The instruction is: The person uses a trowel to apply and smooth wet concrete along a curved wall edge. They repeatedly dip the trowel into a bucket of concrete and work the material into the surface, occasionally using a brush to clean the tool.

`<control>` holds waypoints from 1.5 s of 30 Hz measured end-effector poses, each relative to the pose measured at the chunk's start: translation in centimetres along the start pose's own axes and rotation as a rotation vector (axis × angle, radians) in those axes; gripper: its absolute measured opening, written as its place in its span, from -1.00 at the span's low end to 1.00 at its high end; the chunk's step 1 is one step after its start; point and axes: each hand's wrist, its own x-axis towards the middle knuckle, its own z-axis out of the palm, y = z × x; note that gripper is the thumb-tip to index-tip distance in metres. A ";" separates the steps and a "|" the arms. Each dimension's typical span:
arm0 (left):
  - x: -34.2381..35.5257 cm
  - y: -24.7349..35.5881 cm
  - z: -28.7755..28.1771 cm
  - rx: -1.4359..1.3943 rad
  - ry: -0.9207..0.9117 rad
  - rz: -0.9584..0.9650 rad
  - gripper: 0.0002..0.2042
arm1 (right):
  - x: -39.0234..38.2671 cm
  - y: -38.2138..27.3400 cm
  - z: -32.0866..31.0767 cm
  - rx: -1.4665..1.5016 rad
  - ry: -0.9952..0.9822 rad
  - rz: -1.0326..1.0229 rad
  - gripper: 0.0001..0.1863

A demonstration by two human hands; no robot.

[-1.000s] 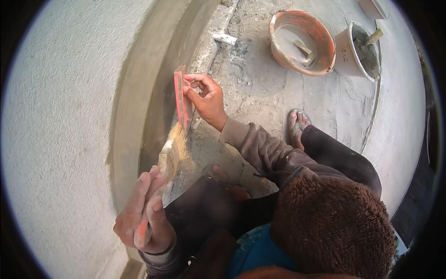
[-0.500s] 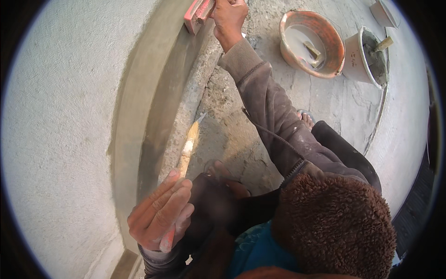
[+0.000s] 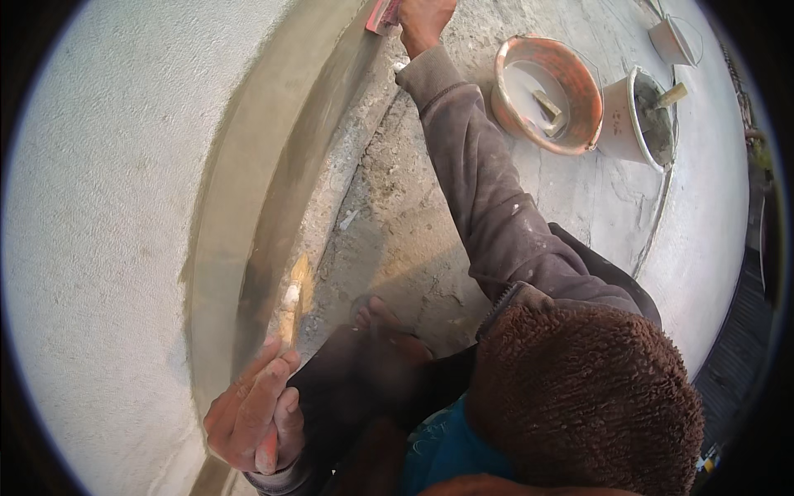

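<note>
My left hand (image 3: 252, 413), at the lower left, is closed around the handle of a brush (image 3: 289, 312). Its pale bristles point up and away over the concrete ledge (image 3: 331, 194); whether they touch it I cannot tell. At the top edge my right hand (image 3: 426, 21) grips a red hand float (image 3: 383, 15), partly cut off by the frame. The float lies at the far end of a smooth, damp mortar strip (image 3: 281, 215) that curves along the foot of the wall. A lighter damp band (image 3: 217, 273) runs up the wall beside that strip.
A rough whitish wall (image 3: 99, 207) fills the left. At the upper right stand an orange basin (image 3: 514, 124) of cloudy water with a wooden-handled tool in it, a bucket (image 3: 620, 128) of grey mortar with a handle sticking out, and a smaller bucket (image 3: 668, 41). My feet rest on rough concrete.
My right hand and the float have moved farther away along the strip. My left hand has drawn back toward me and left with the brush. The whole view has shifted slightly.
</note>
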 end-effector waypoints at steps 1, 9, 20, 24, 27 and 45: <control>0.0 0.0 0.0 -0.013 0.015 0.001 -0.79 | 0.8 0.5 -0.3 0.038 -0.029 0.049 -0.67; 2.6 -0.1 1.8 0.012 -0.069 0.033 -0.82 | -22.0 -7.5 -2.2 0.037 -0.155 0.025 -0.69; 2.4 -0.5 0.8 0.069 -0.019 0.054 -0.79 | -10.3 -0.7 -1.6 -0.002 -0.117 -0.031 -0.69; 3.4 0.5 1.6 0.053 -0.052 0.075 -0.81 | -30.5 -9.9 -7.8 0.088 -0.540 0.221 -0.71; 3.5 0.6 1.1 0.064 -0.096 0.168 -0.80 | -23.6 -10.2 -10.3 -0.003 -0.456 0.097 -0.69; 1.2 -0.7 1.3 -0.007 -0.160 0.192 -0.10 | -0.5 -16.5 -4.1 -0.871 -0.812 -0.565 -0.80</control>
